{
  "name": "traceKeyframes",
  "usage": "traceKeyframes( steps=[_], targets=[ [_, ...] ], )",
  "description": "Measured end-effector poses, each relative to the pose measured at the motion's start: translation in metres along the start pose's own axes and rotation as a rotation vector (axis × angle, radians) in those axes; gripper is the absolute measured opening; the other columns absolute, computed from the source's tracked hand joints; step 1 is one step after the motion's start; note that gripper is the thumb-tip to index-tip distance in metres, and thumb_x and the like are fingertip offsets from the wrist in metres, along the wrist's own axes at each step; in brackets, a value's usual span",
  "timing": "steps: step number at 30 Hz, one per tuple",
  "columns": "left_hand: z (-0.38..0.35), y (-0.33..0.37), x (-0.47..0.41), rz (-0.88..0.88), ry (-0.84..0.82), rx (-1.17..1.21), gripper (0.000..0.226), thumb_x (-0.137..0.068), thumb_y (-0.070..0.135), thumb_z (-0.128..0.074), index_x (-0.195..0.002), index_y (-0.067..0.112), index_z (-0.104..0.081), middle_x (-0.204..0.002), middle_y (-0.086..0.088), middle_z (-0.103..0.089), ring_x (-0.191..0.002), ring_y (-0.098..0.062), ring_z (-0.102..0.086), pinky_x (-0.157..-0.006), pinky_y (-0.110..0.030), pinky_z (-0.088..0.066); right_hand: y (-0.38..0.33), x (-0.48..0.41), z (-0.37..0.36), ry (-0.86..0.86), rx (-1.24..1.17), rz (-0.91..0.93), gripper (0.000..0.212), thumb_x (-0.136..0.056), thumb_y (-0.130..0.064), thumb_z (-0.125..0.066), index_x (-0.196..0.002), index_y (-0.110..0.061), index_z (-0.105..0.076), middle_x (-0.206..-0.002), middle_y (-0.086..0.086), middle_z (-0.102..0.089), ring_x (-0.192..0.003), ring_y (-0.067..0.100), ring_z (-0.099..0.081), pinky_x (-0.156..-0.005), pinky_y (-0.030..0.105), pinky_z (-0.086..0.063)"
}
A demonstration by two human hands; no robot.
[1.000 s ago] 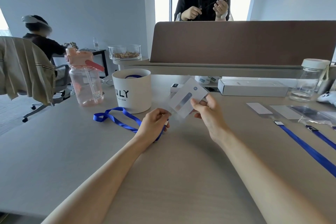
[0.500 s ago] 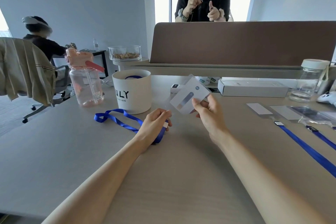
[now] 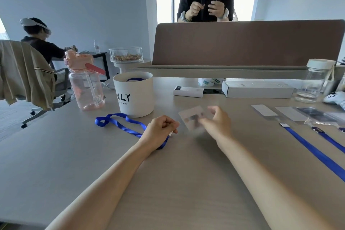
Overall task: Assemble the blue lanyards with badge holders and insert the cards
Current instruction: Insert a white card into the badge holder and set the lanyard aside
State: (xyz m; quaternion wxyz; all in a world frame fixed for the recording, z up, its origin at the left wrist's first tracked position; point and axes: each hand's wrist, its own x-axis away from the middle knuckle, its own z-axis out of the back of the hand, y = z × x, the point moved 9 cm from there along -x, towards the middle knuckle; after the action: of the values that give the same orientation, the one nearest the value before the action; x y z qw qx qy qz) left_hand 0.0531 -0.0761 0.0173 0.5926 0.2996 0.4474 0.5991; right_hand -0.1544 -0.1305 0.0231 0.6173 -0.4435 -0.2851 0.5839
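My left hand [image 3: 161, 129] is closed around the clip end of a blue lanyard [image 3: 119, 120], whose strap trails left across the table. My right hand [image 3: 216, 123] grips a clear badge holder with a card in it [image 3: 192, 117], blurred by motion and held low over the table between my two hands. At the right lie two more blue lanyards [image 3: 309, 147], and behind them flat clear badge holders and white cards [image 3: 263, 110].
A white cup marked "ULY" [image 3: 135, 95] with a blue lanyard inside stands behind my left hand, a pink water bottle [image 3: 85, 82] to its left. White boxes [image 3: 257, 89], a glass jar [image 3: 315, 80] and a brown divider [image 3: 242, 43] line the back. Two people work nearby.
My right hand has brought the badge holder down from in front of the divider to just above the table and turned it flatter. My left hand has stayed on the lanyard.
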Motion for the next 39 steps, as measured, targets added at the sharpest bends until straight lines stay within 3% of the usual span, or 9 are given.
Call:
traceKeyframes(
  steps=[2,5,8,14,20,24,27,35,39],
  targets=[
    [0.002,-0.002,-0.001,0.013,0.015,0.003,0.024,-0.087,0.041,-0.065,-0.085,0.018,-0.068,-0.078,0.008,-0.073,-0.072,-0.008,-0.062,-0.075,-0.025,-0.049,-0.01,0.004,-0.004,-0.015,0.177,0.104,0.035,-0.081,-0.035,-0.07,-0.115,-0.03,-0.06,-0.122,0.002,-0.053,-0.125,0.022,-0.04,-0.099,0.039,-0.04],
    [0.004,-0.003,-0.002,0.008,0.026,0.004,0.02,-0.089,0.037,-0.065,-0.086,0.017,-0.069,-0.079,0.009,-0.074,-0.079,-0.011,-0.066,-0.08,-0.027,-0.05,-0.032,0.015,-0.02,-0.171,0.017,0.284,0.01,-0.084,-0.034,-0.07,-0.09,-0.027,-0.07,-0.098,-0.009,-0.069,-0.1,0.012,-0.061,-0.086,0.03,-0.049],
    [0.003,-0.002,-0.002,-0.009,0.006,-0.007,0.013,-0.093,0.027,-0.061,-0.09,0.018,-0.068,-0.083,0.01,-0.074,-0.084,-0.012,-0.067,-0.081,-0.024,-0.05,-0.045,0.027,-0.033,-0.268,0.02,0.389,0.012,-0.084,-0.035,-0.072,-0.08,-0.024,-0.074,-0.079,-0.011,-0.072,-0.077,0.007,-0.064,-0.069,0.022,-0.047],
    [0.001,0.002,0.0,-0.014,0.003,-0.011,0.011,-0.093,0.028,-0.06,-0.094,0.02,-0.068,-0.084,0.01,-0.074,-0.06,0.0,-0.058,-0.068,-0.022,-0.047,-0.047,0.029,-0.03,-0.249,0.025,0.416,0.014,-0.084,-0.035,-0.071,-0.073,-0.027,-0.075,-0.074,-0.011,-0.072,-0.074,0.004,-0.064,-0.069,0.022,-0.048],
    [0.003,0.003,0.002,-0.014,0.01,0.016,0.009,-0.092,0.026,-0.062,-0.091,0.023,-0.07,-0.082,0.011,-0.074,-0.088,-0.018,-0.067,-0.084,-0.031,-0.053,-0.051,0.034,-0.031,-0.273,0.011,0.427,0.011,-0.085,-0.032,-0.071,-0.078,-0.026,-0.076,-0.074,-0.012,-0.071,-0.069,0.002,-0.06,-0.059,0.011,-0.041],
    [0.002,0.002,0.003,0.007,0.001,0.043,0.008,-0.09,0.025,-0.063,-0.09,0.021,-0.07,-0.082,0.008,-0.074,-0.091,-0.022,-0.067,-0.084,-0.03,-0.053,-0.05,0.034,-0.034,-0.3,0.003,0.417,0.01,-0.085,-0.027,-0.071,-0.077,-0.022,-0.075,-0.062,-0.016,-0.066,-0.055,-0.002,-0.053,-0.053,0.012,-0.037],
    [0.002,0.002,0.003,0.006,-0.002,0.082,0.008,-0.089,0.023,-0.063,-0.09,0.019,-0.07,-0.083,0.006,-0.074,-0.089,-0.019,-0.068,-0.081,-0.024,-0.052,-0.052,0.035,-0.036,-0.302,0.003,0.439,0.011,-0.085,-0.028,-0.071,-0.076,-0.023,-0.074,-0.078,-0.011,-0.072,-0.067,0.001,-0.058,-0.06,0.016,-0.042],
    [0.006,0.007,0.005,-0.034,0.005,0.12,0.007,-0.088,0.019,-0.064,-0.088,0.015,-0.07,-0.081,0.003,-0.075,-0.079,-0.006,-0.067,-0.077,-0.016,-0.05,-0.055,0.036,-0.041,-0.308,0.036,0.499,0.011,-0.087,-0.027,-0.068,-0.082,-0.018,-0.073,-0.081,-0.014,-0.067,-0.072,-0.001,-0.056,-0.062,0.015,-0.036],
    [0.006,0.008,0.006,-0.037,0.003,0.116,0.006,-0.087,0.017,-0.065,-0.087,0.013,-0.07,-0.079,0.001,-0.074,-0.076,-0.004,-0.066,-0.076,-0.016,-0.049,-0.056,0.038,-0.042,-0.312,0.039,0.512,0.012,-0.087,-0.024,-0.067,-0.082,-0.014,-0.073,-0.085,-0.01,-0.067,-0.08,0.004,-0.058,-0.067,0.017,-0.04]
  ],
)
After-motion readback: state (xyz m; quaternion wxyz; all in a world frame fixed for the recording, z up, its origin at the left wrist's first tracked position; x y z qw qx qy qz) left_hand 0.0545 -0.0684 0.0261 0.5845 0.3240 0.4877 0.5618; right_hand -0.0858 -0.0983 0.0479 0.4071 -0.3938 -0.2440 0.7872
